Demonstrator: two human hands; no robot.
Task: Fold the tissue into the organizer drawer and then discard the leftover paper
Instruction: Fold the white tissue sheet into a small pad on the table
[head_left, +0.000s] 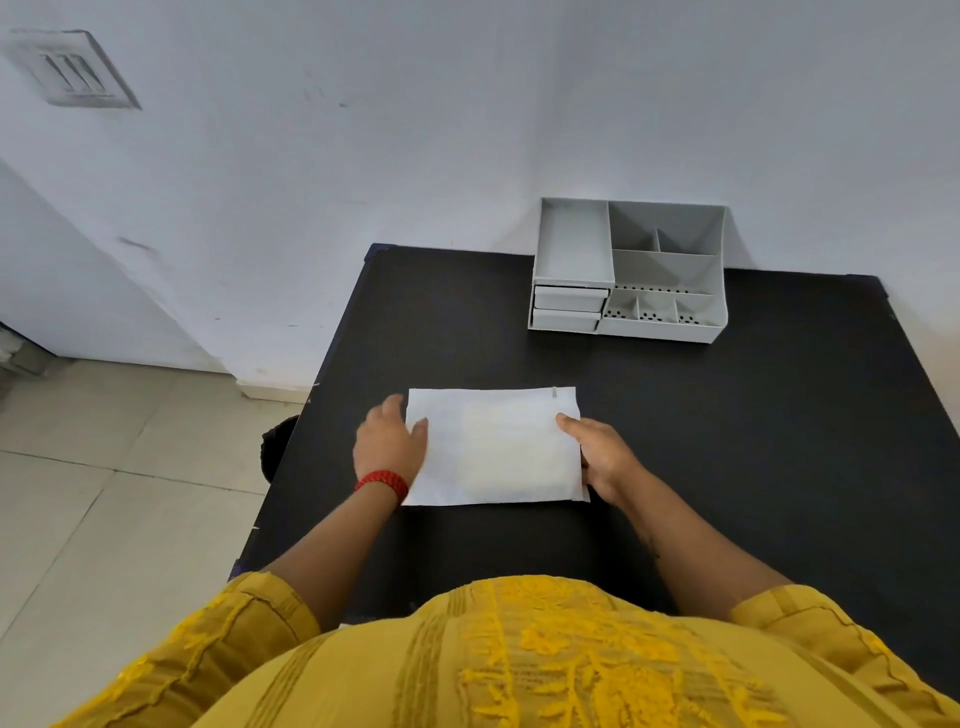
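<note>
While spread across most of the view, black matte table (779, 467), flat and rectangular, butted against a pale painted wall (415, 130) at twelve o'clock. Beige floor tiles (104, 493) at nine o'clock, glossy, split by thin grout lines. Mustard-yellow top (519, 665) at six o'clock, woven cloth with raised embroidered leaf shapes. Grey plastic organizer (628, 270) at one o'clock on the table's far edge against the wall: boxy, smooth-walled, with an open tray on top, angled dividers, small perforated bins in front, and two shallow drawers (569, 309) stacked at its left, both closed. White tissue (493, 447) at centre, a thin flat rectangle, soft and faintly creased, lying on the table well apart from the organizer, with a small grey strip near its far right corner. Left hand (387, 441) at the sheet's nine o'clock edge, fingers curled, thumb resting on the paper, slightly blurred, so cannot tell whether gripping. Right hand (602, 457) at the three o'clock edge, thumb on top, fingers tucked under, pinching the sheet. Red beaded bracelet (382, 483) round the left wrist.
</note>
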